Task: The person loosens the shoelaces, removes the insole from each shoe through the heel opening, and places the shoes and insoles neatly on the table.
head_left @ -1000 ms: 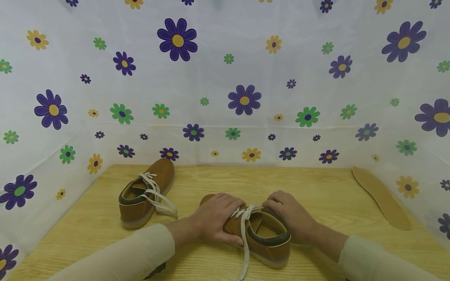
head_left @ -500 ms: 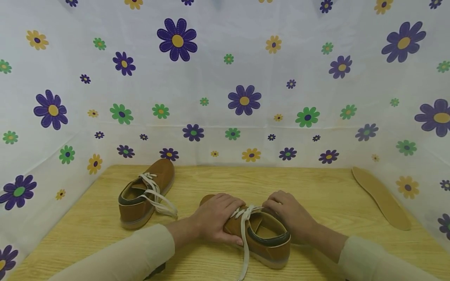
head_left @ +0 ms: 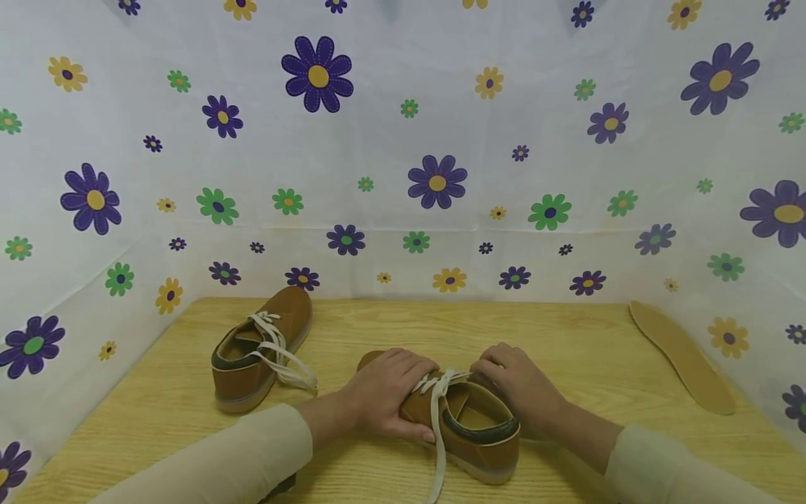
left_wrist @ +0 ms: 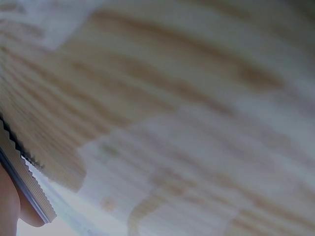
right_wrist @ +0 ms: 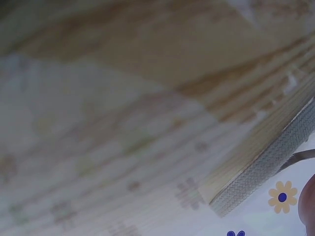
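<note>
A brown shoe with a dark padded collar lies on the table, its toe pointing to the back left. My left hand grips its front part, fingers across the top and thumb along the near side. On the far side of the opening, my right hand has curled fingers and pinches one end of the white shoelace. The other lace end hangs down the near side. In the right wrist view a thin strand runs to a fingertip. The left wrist view shows a ridged edge beside the fingers.
A second brown shoe with loose white laces stands at the left. A tan insole lies at the right edge of the wooden table. A white flowered cloth encloses the back and sides.
Both hands hold their places on the shoe and lace. Only the head view has shifted very slightly, so everything sits a little lower in it.
</note>
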Available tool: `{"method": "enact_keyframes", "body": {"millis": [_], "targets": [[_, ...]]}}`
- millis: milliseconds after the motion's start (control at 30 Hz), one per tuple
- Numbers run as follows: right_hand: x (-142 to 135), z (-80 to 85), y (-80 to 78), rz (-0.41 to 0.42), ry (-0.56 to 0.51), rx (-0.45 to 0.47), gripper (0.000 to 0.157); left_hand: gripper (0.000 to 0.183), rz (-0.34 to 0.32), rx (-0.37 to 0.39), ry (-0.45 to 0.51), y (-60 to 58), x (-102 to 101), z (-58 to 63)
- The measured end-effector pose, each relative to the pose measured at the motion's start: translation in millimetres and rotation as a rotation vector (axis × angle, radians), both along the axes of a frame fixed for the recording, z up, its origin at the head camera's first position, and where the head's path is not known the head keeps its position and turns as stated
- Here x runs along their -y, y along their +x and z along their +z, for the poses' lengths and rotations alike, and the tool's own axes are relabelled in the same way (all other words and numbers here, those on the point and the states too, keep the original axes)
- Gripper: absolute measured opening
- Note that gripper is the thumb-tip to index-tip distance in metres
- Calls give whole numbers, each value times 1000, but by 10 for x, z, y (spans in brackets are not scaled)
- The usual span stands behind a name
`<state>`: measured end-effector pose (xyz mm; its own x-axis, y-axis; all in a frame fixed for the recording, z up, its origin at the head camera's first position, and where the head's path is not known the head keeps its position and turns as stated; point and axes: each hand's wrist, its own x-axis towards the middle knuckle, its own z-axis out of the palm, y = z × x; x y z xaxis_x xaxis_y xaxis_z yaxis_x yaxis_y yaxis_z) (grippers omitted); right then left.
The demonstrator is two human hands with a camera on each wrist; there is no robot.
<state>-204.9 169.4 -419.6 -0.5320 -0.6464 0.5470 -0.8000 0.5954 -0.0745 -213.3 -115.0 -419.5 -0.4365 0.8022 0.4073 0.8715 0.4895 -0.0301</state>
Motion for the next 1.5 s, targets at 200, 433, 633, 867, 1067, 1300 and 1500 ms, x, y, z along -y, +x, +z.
{"method": "enact_keyframes", "body": {"millis": [200, 433, 633, 867, 1067, 1300, 1500], "targets": [[-7, -8, 3, 5, 7, -9, 29, 99, 0, 3, 6, -1, -2, -7], [-8, 2, 2, 10, -5, -5, 21, 100, -6, -3, 13, -6, -7, -13], [-10, 5, 1, 8, -2, -8, 18, 99, -9, -3, 16, -10, -8, -16], [-9, 4, 7, -10, 6, -7, 15, 99, -6, 8, 11, -13, -5, -18], [-7, -3, 2, -20, 7, -13, 10, 98, -2, 13, 8, -11, -3, -17], [-12, -10, -4, -37, 24, -21, 8, 98, -2, 9, 8, -9, -3, -12], [-13, -11, -1, -41, 30, -38, 8, 98, -5, 6, 9, -9, -4, -18]]}}
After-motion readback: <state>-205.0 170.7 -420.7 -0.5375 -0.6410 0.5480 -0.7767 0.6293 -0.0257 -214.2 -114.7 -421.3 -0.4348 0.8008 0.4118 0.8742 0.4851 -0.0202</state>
